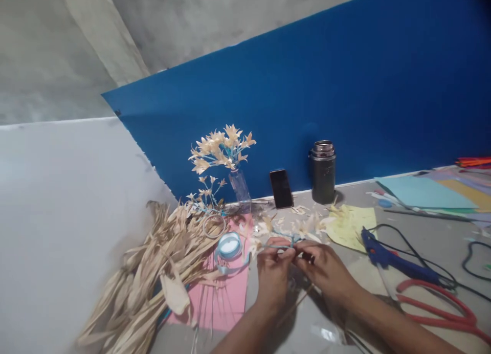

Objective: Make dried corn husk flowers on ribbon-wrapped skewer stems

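Observation:
My left hand (273,272) and my right hand (328,269) are close together above the table, fingers pinched on the blue-wrapped stem of a spray of cream husk flowers (293,238). The blooms fan out just beyond my fingertips, and the exact grip is partly hidden by my knuckles. A thin stick or wire (301,304) slants down below my hands. Left of my left hand lies a roll of light blue tape (230,245) on a pink sheet (238,292), a loose strip trailing from it.
Dried husks (153,287) heap on the left. Behind stand a clear bottle (240,186) of finished flowers, a phone (281,189) and a dark flask (322,175). On the right lie a blue glue gun (399,264) with its cord, red-handled scissors (437,303) and coloured sheets (425,192).

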